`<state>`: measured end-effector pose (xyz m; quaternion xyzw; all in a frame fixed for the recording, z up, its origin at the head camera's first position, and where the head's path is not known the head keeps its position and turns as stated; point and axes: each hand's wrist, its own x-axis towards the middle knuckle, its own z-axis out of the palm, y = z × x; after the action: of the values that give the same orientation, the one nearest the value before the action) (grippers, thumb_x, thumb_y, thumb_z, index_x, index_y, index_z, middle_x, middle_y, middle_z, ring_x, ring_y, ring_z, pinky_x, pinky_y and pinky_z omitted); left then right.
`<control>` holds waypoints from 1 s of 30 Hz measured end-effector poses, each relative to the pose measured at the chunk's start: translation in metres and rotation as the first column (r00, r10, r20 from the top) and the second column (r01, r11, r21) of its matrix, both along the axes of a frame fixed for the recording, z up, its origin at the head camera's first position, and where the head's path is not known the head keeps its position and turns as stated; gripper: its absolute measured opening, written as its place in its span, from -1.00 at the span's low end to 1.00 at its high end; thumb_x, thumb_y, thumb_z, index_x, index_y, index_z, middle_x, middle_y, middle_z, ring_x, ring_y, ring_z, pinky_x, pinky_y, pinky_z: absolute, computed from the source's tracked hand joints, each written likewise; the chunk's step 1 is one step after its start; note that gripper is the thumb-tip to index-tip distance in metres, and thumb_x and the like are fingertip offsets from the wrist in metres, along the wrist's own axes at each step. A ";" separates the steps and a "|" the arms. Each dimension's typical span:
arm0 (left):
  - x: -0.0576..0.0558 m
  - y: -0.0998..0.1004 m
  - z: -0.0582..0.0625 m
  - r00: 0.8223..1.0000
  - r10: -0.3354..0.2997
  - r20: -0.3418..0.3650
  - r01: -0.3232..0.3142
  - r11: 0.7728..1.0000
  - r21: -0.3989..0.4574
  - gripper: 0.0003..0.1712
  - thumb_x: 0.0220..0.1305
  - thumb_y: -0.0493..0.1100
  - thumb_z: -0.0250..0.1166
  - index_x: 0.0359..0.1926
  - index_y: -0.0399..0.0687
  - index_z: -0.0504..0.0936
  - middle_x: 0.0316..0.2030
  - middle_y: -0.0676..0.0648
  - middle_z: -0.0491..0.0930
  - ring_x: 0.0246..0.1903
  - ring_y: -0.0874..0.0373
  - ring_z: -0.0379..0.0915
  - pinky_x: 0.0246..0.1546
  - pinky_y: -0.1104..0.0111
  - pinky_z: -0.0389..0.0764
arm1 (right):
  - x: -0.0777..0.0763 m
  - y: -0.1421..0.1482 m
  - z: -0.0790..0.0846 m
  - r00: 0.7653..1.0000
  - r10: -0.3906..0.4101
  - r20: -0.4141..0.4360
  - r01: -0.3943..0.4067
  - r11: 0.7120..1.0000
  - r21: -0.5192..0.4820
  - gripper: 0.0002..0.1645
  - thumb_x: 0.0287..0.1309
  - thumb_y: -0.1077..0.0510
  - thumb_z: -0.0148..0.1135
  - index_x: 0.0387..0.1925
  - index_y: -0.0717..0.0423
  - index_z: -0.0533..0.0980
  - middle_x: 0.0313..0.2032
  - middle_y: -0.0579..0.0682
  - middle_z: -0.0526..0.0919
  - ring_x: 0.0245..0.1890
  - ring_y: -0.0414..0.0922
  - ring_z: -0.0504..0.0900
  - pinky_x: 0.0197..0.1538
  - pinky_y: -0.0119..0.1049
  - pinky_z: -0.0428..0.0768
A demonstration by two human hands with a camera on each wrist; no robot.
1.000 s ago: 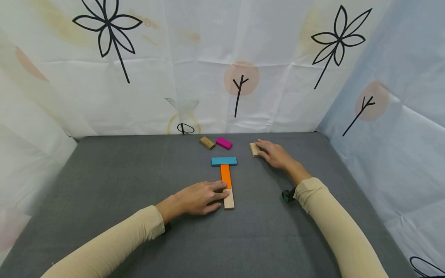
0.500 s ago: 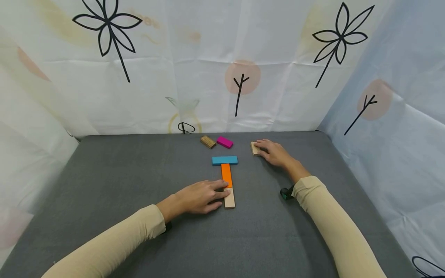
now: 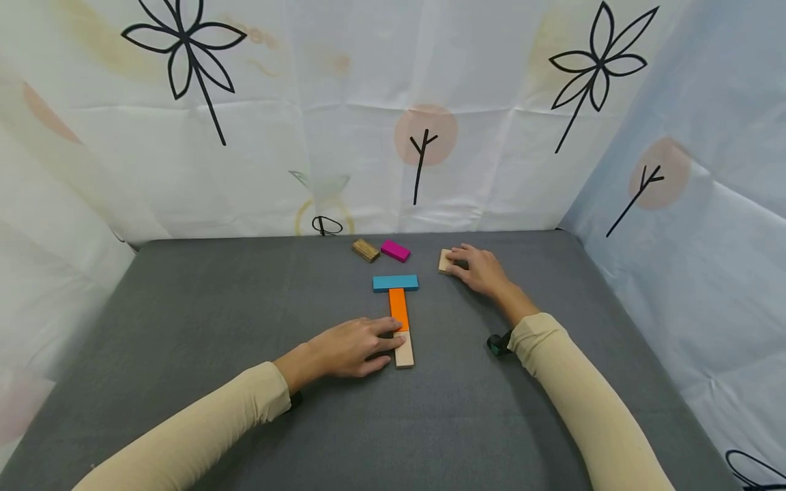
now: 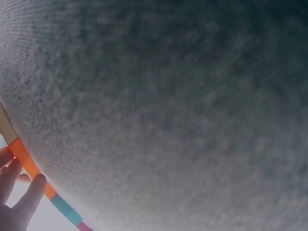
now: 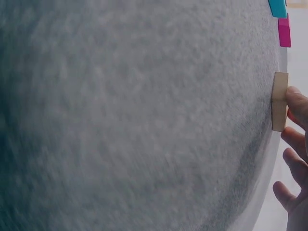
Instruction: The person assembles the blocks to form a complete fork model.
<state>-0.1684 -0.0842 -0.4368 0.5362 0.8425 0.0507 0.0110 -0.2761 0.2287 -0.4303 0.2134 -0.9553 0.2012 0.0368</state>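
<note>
My left hand (image 3: 356,349) rests with extended fingers on the joint between an orange block (image 3: 398,307) and a pale wooden block (image 3: 404,354), laid end to end. A blue block (image 3: 395,283) lies crosswise at the orange one's far end, making a T shape. At the back right, my right hand (image 3: 482,271) pinches another pale wooden block (image 3: 445,262) between thumb and index finger, its other fingers spread apart. The right wrist view shows this block (image 5: 279,103) close to the cloth; whether it touches cannot be told.
Near the back edge lie a brown block (image 3: 366,250) and a magenta block (image 3: 396,251), close together. A grey cloth covers the table (image 3: 245,293). Printed white fabric walls (image 3: 344,136) stand behind and at both sides.
The right hand and its pale wooden block have shifted slightly left. My left hand and the T-shaped blocks stay as they were.
</note>
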 end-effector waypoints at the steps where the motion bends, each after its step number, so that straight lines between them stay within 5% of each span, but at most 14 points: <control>1: 0.000 0.000 0.000 1.000 0.002 0.001 -0.002 1.000 -0.001 -0.49 0.48 0.00 0.15 0.38 0.02 0.47 0.35 -0.14 0.39 0.28 0.00 0.41 0.18 0.12 0.52 | 0.000 -0.001 0.000 1.000 -0.005 -0.002 0.005 1.000 -0.004 -0.51 0.33 0.09 0.27 0.21 0.24 0.56 0.25 0.22 0.52 0.37 0.24 0.31 0.37 0.24 0.20; 15: -0.001 0.000 0.000 1.000 -0.004 -0.003 0.004 1.000 0.010 -0.50 0.48 0.00 0.15 0.37 0.01 0.49 0.33 -0.13 0.40 0.22 0.01 0.47 0.16 0.13 0.53 | -0.002 -0.029 -0.008 0.995 -0.027 -0.098 0.032 0.998 0.046 -0.55 0.30 0.02 0.30 0.12 0.18 0.63 0.17 0.20 0.60 0.21 0.18 0.52 0.26 0.12 0.41; 30: -0.001 0.001 0.000 1.000 0.002 -0.002 -0.002 1.000 0.016 -0.51 0.48 0.00 0.15 0.35 0.02 0.51 0.31 -0.12 0.41 0.14 0.02 0.54 0.14 0.16 0.55 | 0.000 -0.039 -0.005 0.992 0.080 -0.095 -0.077 0.997 0.029 -0.60 0.33 0.11 0.26 0.13 0.21 0.62 0.17 0.19 0.60 0.25 0.16 0.48 0.28 0.13 0.39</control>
<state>-0.1698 -0.0835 -0.4370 0.5355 0.8426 0.0567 0.0059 -0.2761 0.1901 -0.4355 0.2607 -0.9458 0.1798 0.0722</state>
